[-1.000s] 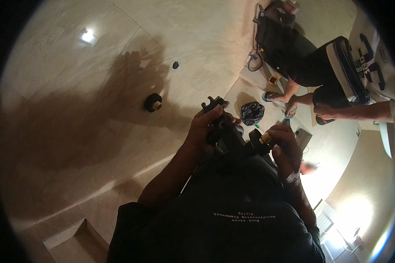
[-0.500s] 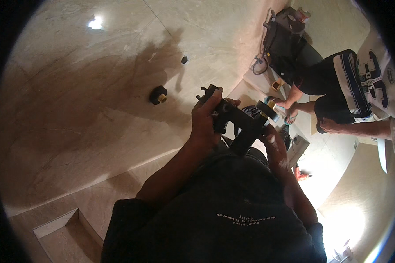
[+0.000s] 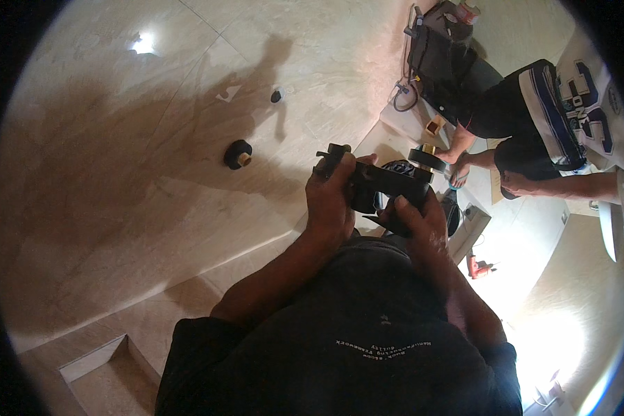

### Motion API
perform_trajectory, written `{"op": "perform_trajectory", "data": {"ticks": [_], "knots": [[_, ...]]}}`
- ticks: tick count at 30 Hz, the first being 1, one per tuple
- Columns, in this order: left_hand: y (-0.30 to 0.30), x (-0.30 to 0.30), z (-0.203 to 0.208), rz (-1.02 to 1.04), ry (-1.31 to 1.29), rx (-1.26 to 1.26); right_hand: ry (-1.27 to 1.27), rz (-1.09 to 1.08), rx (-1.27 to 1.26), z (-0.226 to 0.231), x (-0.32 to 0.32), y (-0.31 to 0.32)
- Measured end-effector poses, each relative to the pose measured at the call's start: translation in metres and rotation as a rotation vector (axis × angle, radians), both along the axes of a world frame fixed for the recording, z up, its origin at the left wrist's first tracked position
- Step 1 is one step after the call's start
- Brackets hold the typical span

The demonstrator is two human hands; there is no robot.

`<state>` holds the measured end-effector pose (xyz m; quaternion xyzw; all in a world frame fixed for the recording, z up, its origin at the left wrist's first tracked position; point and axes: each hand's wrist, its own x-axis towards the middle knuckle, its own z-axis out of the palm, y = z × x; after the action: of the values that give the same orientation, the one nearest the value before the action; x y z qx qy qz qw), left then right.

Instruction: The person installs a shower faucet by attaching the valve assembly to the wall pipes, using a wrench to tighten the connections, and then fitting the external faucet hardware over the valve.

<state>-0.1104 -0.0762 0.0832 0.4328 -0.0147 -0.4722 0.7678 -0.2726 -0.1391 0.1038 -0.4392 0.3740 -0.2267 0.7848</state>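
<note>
From my remote view I have both bare hands on a black fixture, near the centre of the frame. The left hand wraps its left end, thumb laid along the top and fingers curled closely around it. The right hand grips the lower right part, thumb pressed to the near side; most of its fingers are hidden behind, so I can't tell how tightly they curl. At the fixture's right end a round black flange faces up, with a brass connector standing out of it.

Left of the hands, a similar wall fitting, black with a brass end, sits on the pale veined wall. A small dark hole shows above it. At upper right I see a co-worker's hand and sandaled feet; below them lies a red power tool.
</note>
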Motion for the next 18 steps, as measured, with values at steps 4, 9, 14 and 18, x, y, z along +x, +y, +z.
{"op": "perform_trajectory", "data": {"ticks": [4,9,14,18], "knots": [[0.007,-0.006,-0.002,-0.038,-0.020,0.005,0.054,-0.028,-0.011,-0.003,-0.005,-0.008],[0.016,-0.002,0.012,-0.011,0.229,-0.083,0.069,0.006,0.022,-0.017,-0.010,-0.021],[0.032,0.014,0.008,-0.051,0.186,-0.123,-0.061,0.021,0.105,-0.008,0.003,-0.020],[0.045,0.027,0.000,-0.087,0.078,-0.021,-0.051,0.151,0.071,-0.021,0.007,-0.023]]}}
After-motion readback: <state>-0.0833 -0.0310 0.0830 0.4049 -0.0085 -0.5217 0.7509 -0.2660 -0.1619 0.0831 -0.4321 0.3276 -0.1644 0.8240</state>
